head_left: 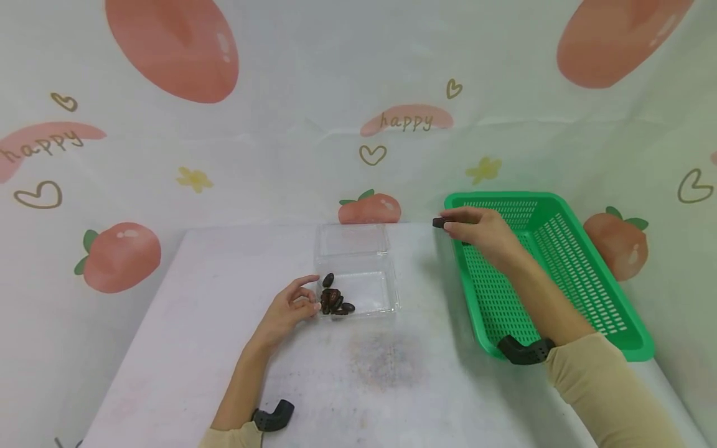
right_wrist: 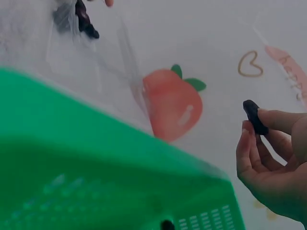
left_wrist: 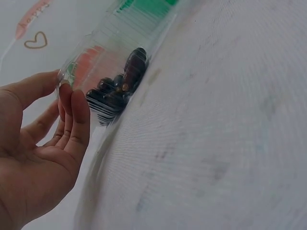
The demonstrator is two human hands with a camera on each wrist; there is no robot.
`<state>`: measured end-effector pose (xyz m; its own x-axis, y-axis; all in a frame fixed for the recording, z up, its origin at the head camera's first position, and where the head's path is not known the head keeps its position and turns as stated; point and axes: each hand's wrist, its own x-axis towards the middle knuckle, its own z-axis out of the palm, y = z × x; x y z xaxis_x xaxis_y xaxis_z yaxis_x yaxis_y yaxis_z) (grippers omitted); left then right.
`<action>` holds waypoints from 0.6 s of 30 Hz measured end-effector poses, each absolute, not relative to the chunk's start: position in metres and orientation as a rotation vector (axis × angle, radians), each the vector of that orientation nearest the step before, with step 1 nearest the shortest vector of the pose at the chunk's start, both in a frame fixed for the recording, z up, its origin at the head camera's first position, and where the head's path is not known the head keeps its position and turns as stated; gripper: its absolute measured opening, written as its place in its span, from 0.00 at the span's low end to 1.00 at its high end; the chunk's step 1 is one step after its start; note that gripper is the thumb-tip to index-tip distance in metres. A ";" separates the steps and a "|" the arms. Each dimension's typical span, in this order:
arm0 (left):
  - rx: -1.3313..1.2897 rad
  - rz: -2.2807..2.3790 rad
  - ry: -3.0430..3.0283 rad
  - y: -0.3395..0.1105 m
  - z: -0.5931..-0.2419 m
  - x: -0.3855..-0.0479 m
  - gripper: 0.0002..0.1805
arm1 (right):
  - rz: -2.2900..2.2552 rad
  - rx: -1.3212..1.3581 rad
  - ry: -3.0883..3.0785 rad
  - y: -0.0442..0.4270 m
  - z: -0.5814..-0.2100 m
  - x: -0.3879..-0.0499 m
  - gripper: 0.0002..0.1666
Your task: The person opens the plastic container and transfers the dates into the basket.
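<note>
My right hand [head_left: 486, 235] pinches a dark date [head_left: 439, 223] between thumb and fingers, above the far left rim of the green basket [head_left: 476, 317]. The right wrist view shows the date [right_wrist: 255, 117] as long, smooth and nearly black. A clear plastic box [head_left: 374, 314] stands on the table with its lid [head_left: 351, 239] folded back. Several dark dates [head_left: 333, 300] lie at the box's left side. At that side, my left hand [head_left: 288, 312] holds the box's edge with thumb and fingers, the contact partly hidden in the left wrist view.
The basket takes up the table's right side, with slotted walls. A small dark thing [right_wrist: 167, 225] shows at its mesh in the right wrist view, too blurred to name. Behind the white table [head_left: 224, 274] hangs a printed cloth [head_left: 291, 162]. A brownish stain [head_left: 386, 358] marks the tabletop.
</note>
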<state>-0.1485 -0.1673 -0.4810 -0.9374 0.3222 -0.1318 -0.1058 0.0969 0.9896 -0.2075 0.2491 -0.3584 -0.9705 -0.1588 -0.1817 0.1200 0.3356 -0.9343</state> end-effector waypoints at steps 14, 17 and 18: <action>0.159 1.877 2.101 -0.164 -0.477 -0.147 0.35 | -2.061 -0.067 2.096 0.303 -0.379 -0.220 0.29; 0.152 1.880 2.107 -0.164 -0.478 -0.147 0.35 | -2.099 -0.075 2.047 0.313 -0.386 -0.224 0.26; 0.152 1.881 2.108 -0.164 -0.478 -0.147 0.35 | -2.101 -0.071 2.048 0.316 -0.388 -0.225 0.25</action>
<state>-0.1472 -0.1644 -0.4777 -0.9459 0.2826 -0.1596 -0.1265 0.1318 0.9832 -0.2249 0.3163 -0.3880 -0.9776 -0.1802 -0.1092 0.1138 -0.0155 -0.9934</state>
